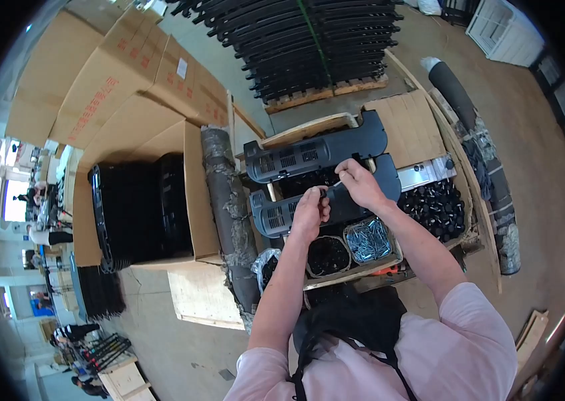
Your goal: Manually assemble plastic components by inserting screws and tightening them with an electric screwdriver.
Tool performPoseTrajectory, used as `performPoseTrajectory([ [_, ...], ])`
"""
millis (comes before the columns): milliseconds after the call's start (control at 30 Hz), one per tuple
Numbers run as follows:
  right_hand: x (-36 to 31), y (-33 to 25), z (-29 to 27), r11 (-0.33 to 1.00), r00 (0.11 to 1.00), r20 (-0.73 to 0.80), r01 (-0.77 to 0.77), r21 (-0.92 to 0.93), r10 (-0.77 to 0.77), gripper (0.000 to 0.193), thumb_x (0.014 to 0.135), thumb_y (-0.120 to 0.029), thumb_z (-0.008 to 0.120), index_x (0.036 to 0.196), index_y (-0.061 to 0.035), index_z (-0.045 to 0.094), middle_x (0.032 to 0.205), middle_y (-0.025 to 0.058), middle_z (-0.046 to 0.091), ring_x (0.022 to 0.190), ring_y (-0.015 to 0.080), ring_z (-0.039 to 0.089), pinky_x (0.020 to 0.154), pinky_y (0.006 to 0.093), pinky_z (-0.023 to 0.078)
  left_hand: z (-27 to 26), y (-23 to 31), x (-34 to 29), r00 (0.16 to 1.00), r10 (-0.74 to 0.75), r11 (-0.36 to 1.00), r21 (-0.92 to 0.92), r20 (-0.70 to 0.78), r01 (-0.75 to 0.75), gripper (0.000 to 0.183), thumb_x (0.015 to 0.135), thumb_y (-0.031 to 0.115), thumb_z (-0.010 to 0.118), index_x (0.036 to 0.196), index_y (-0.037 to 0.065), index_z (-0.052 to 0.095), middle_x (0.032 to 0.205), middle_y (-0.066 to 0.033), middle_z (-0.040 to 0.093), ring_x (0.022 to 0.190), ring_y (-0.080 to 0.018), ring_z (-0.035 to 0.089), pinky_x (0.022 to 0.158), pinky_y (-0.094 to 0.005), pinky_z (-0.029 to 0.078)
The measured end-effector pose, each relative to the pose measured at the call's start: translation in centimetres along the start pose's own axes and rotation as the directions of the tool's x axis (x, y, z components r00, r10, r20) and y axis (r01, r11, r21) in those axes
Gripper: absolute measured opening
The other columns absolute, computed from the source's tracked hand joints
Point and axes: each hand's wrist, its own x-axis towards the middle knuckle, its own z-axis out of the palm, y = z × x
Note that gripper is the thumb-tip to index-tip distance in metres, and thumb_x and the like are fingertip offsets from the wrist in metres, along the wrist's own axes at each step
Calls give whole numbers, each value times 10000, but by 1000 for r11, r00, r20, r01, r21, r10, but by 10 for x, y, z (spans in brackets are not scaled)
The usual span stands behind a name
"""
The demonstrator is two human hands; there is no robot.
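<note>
Two vented dark-grey plastic housings [344, 208], beyond silver screws [368, 242]; likely light, stiff, smooth; best gripped by end edges. Left hand [310, 210], right hand [361, 186]: pinched narrow over nearer one, contents unclear.

Upper garment: pale pink shirt [459, 351], short sleeves, fabric creased across the chest and at the shoulders. Left sleeve [259, 374] and right sleeve [473, 314] match in colour. Worn over it: black apron [352, 317], cloth gathered in loose folds, with a narrow black strap [298, 381] at the left and another at the right. Forearms bare. Left hand [310, 212] and right hand [361, 186] bare, fingers exposed.
</note>
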Motion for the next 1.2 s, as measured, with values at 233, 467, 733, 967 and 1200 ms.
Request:
performPoseTrajectory([
  [233, -17, 3, -18, 999, 999, 12, 36, 12, -36, 153, 998, -105, 571, 1135, -37, 580, 966, 95, 652, 911, 203, 643, 848, 346, 515, 27, -15, 13, 996, 16, 1000, -5, 90, -16, 255, 1119, 308, 479, 1215, 89, 567, 867, 0, 557, 716, -119, 530, 627, -286, 435],
  [467, -21, 16, -41, 997, 998, 60, -29, 67, 25, 142, 987, -97, 613, 1098, -15, 583, 884, 73, 655, 834, 171, 640, 798, 337, 517, 41, -21, 19, 984, -4, 1000, 6, 180, 3, 237, 1109, 256, 505, 1258, 81, 564, 951, -24, 598, 803, -118, 565, 698, -274, 461],
  [733, -11, 34, -77, 936, 937, 255, -290, 198, 236, 163, 931, -110, 695, 1068, -21, 706, 879, 41, 709, 767, 105, 657, 596, 263, 514, 60, -25, 41, 980, 93, 952, 274, 176, -140, 369, 1013, 72, 647, 1350, 6, 514, 1126, -74, 639, 988, -161, 646, 880, -293, 543],
  [967, 18, 43, -91, 938, 934, 241, -307, 158, 265, 174, 921, -108, 698, 1057, 0, 710, 864, 57, 718, 761, 118, 685, 586, 275, 531, 72, -16, 75, 973, 182, 793, 564, 144, -232, 336, 959, 41, 693, 1282, 2, 608, 1074, -68, 682, 955, -157, 669, 859, -306, 563],
  [1200, 44, 65, -93, 900, 947, -19, 299, -316, -321, 78, 820, -126, 749, 881, -77, 741, 916, 80, 651, 938, 282, 640, 830, 417, 505, 91, 8, 96, 886, 405, 188, 928, 225, -321, 367, 845, 128, 792, 1196, 89, 692, 1247, -92, 704, 1171, -237, 629, 1013, -354, 488],
])
